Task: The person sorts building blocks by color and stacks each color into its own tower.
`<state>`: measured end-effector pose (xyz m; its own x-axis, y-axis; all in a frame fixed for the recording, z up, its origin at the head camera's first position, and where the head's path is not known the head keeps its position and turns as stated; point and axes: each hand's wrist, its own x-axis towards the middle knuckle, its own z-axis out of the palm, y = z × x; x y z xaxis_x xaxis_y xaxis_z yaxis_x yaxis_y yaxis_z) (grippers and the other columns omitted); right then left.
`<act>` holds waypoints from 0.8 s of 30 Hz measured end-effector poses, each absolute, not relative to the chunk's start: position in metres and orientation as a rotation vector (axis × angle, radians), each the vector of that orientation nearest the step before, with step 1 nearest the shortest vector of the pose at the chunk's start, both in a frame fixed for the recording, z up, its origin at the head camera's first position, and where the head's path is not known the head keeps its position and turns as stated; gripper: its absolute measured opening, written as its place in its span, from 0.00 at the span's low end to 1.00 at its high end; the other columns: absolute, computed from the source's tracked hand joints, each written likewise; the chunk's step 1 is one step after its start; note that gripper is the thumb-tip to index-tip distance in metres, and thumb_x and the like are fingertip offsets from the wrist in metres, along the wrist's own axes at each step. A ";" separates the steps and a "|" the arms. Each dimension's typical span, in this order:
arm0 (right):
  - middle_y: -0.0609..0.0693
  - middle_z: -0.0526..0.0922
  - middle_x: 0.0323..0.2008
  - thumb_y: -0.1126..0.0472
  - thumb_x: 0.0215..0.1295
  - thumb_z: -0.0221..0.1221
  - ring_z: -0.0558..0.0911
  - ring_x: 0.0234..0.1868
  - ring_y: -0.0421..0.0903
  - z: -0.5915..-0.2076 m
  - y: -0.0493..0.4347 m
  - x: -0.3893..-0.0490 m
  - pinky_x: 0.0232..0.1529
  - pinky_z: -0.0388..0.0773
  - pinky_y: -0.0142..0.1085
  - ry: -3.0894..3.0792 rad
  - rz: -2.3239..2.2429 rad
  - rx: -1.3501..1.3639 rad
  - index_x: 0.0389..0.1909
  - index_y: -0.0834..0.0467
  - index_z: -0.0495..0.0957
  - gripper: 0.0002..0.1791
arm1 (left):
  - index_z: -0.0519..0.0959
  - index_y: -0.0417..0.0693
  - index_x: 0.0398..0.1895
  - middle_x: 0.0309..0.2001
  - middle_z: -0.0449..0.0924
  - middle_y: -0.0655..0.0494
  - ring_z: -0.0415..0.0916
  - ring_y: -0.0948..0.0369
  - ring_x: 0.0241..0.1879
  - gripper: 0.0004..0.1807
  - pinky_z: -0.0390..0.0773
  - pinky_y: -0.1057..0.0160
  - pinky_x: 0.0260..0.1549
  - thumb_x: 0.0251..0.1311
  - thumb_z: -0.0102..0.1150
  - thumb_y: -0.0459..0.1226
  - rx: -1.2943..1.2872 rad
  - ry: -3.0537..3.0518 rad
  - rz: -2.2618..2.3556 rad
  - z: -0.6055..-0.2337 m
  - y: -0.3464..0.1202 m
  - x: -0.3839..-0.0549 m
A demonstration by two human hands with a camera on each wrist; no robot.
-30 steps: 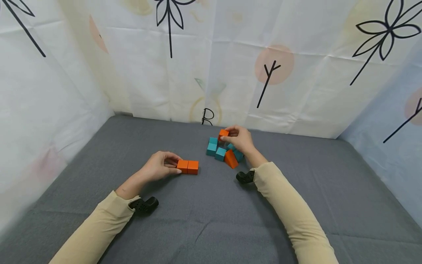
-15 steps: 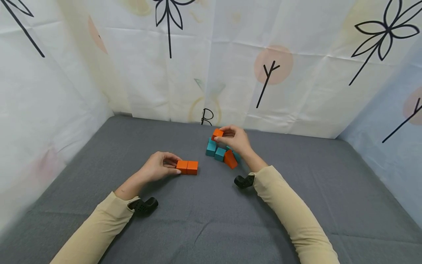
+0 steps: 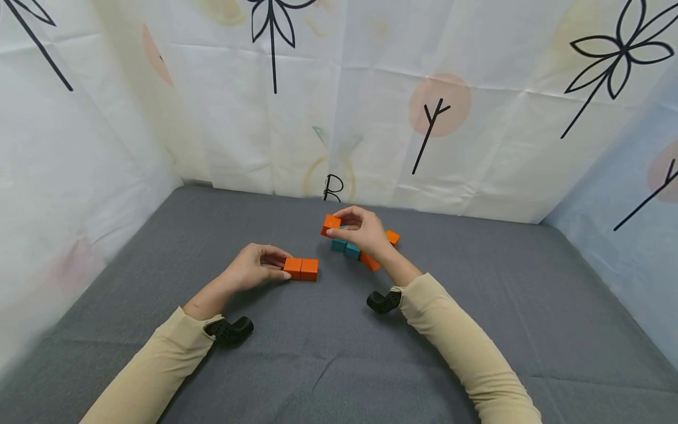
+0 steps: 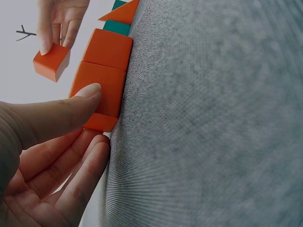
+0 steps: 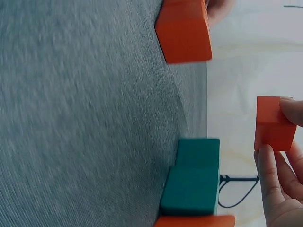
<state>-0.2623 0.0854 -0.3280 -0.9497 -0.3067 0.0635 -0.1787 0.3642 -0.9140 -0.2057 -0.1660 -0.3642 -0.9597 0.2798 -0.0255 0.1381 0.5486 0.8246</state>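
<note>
My left hand [image 3: 253,268] pinches the left orange block [image 3: 292,268] on the table; in the left wrist view its thumb [image 4: 87,97] presses the face and the fingers lie behind. A second orange block [image 3: 309,270] stands right against it, end to end. Held up between thumb and fingertips of my right hand [image 3: 365,231] is an orange cube [image 3: 331,225], raised off the cloth in both wrist views [image 5: 273,125]. Just below and beyond that hand sit teal blocks [image 3: 352,251] and a slanted orange block [image 3: 369,261], partly hidden by the hand and wrist.
Another orange block [image 3: 392,237] shows behind the right wrist. Grey cloth [image 3: 318,365] covers the table, with a white printed curtain [image 3: 371,118] along the back and sides. A black wrist device [image 3: 230,331] sits under the left wrist, a like one [image 3: 384,301] under the right.
My right hand has carried the orange cube leftward, past the teal blocks and slightly nearer. An orange block formerly behind that hand now shows. My left hand stays on its block.
</note>
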 end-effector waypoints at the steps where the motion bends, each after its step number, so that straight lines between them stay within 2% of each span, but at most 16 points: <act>1: 0.55 0.78 0.54 0.60 0.57 0.68 0.81 0.50 0.52 -0.329 0.084 -0.261 0.53 0.79 0.41 2.495 -1.639 -0.460 0.51 0.58 0.77 0.20 | 0.79 0.33 0.51 0.46 0.82 0.39 0.81 0.50 0.45 0.21 0.82 0.58 0.44 0.52 0.69 0.31 0.358 2.625 1.378 -0.364 -0.166 -0.206; 24: 0.58 0.81 0.50 0.63 0.57 0.67 0.83 0.49 0.52 -0.338 0.051 -0.246 0.48 0.81 0.34 2.380 -1.567 -0.653 0.51 0.62 0.76 0.21 | 0.78 0.33 0.53 0.47 0.81 0.39 0.80 0.50 0.46 0.22 0.82 0.57 0.45 0.54 0.68 0.31 0.339 2.574 1.398 -0.362 -0.168 -0.209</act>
